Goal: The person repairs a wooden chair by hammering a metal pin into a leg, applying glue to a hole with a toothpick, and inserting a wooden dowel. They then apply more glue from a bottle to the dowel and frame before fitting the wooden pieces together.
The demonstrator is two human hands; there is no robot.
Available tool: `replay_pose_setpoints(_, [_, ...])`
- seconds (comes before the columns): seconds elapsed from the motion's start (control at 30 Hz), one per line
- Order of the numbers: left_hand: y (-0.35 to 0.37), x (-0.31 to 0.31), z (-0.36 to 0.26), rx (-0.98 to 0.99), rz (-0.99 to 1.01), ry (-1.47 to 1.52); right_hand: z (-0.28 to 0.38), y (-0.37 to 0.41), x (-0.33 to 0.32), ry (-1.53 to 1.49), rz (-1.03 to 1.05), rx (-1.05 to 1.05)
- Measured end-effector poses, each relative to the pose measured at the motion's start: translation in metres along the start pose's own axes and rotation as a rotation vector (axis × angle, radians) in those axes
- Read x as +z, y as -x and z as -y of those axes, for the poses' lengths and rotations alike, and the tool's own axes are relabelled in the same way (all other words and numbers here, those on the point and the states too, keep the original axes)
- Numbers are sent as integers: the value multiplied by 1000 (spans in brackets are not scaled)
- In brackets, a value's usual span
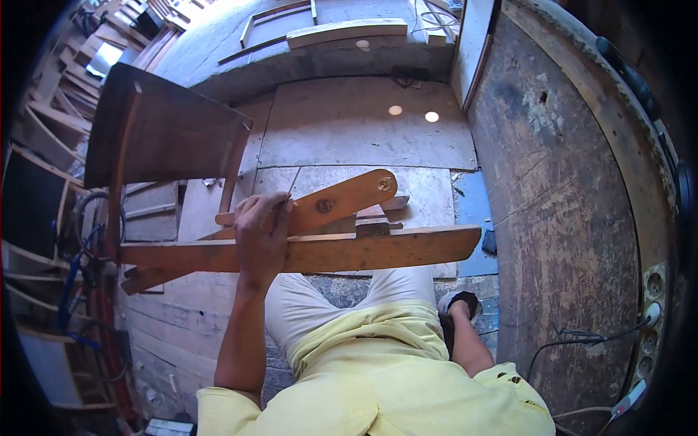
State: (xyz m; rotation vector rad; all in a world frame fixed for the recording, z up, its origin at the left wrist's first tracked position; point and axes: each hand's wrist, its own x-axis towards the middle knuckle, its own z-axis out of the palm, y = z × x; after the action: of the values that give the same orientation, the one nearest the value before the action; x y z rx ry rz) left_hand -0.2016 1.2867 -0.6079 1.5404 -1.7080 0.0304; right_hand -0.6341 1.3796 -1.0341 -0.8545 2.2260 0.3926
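Observation:
My left hand [263,221] is closed, with a thin straight rod [295,181] sticking up from between thumb and fingers. It rests over the wooden chair frame, against a long flat orange-brown rail [392,248]. Just beyond, a slanting wooden piece with a rounded end [349,196] crosses the rail; two round marks show on it. A small wood block [372,221] sits between them. To the left stands the chair's dark curved back panel [171,131]. My right arm hangs low at my side, and a black-and-white thing [463,298] covers or replaces the view of its fingers.
A worn wooden board or bench side [560,203] rises on the right, with a socket strip [647,320] and cable along its edge. Stacked wooden parts [58,123] line the left. Blue cords [69,305] hang there. A plank [347,33] lies on the far ledge.

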Motion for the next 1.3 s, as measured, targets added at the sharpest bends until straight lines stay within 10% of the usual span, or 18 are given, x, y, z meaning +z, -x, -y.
replay_pose_setpoints(0.3, [-3,-3,-4,97,-34,-17,-11,-16,-2,44,-13,-6])
replay_pose_setpoints(0.7, [-2,-3,5,143,-76,49,118,247,-316,-731,-722,-1213])
replay_pose_setpoints(0.9, [-1,-8,5,135,-77,53,215,328,-320,-152,-782,-1909])
replay_pose_setpoints(1.3, [0,-6,8,110,-56,84,238,312,-326,233,-842,-2134])
